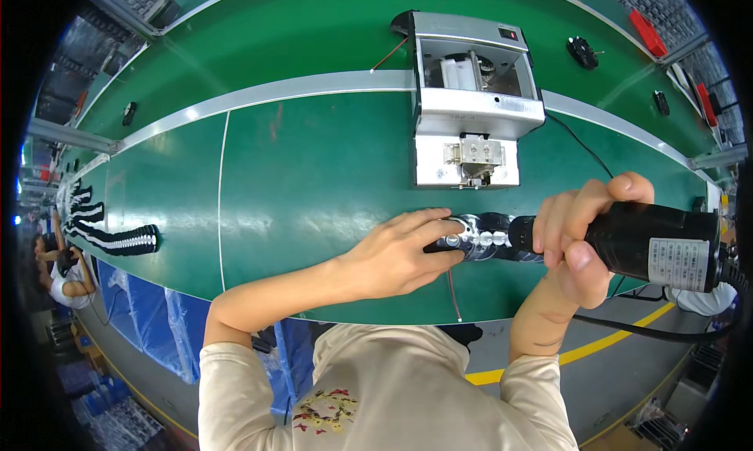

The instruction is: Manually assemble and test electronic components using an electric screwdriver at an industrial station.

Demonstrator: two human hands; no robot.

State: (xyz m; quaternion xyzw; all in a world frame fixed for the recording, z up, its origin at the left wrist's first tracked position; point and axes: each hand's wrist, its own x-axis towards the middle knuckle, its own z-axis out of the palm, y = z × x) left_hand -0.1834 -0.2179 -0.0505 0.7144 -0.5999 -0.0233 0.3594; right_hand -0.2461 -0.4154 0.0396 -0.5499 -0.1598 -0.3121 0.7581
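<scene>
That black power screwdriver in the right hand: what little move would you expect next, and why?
Probably a slight press downward to seat the bit. The right hand grips the black power screwdriver with its tip at the small round metal part, which the left hand pins to the green belt.

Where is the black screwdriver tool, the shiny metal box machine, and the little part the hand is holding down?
Electric screwdriver point(643, 239), head view, on its black barrel.
Metal box machine point(477, 102), head view, on its silver front wall.
Small black part point(455, 243), head view, on its shiny end beside the left hand's point(392, 255) fingertips.
</scene>
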